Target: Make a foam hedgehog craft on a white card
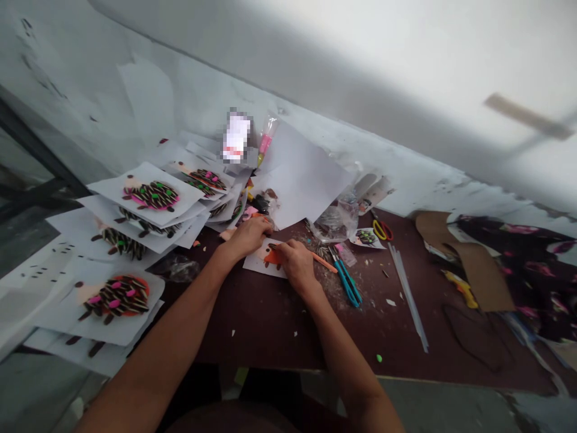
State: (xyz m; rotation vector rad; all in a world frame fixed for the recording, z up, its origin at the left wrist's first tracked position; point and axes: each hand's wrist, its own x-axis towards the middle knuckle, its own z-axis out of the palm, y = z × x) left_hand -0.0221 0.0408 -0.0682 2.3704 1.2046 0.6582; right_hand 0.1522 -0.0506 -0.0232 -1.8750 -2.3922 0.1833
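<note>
A small white card lies on the dark table in front of me, bearing an orange hedgehog body shape and a pale head. My right hand bends over the card's right side, its fingers pressed together at the orange shape; whatever they hold is hidden. At the card's upper left corner, my left hand has curled fingers beside orange and pink scraps, and its fingertips are too small to make out. An orange stick-like tool lies just right of my right hand, near teal-handled pliers or scissors.
Finished hedgehog cards are stacked at the left. White paper sheets and crumpled clear plastic lie behind my hands. To the right are yellow-and-red scissors, clear glue sticks, a yellow glue gun and brown cardboard.
</note>
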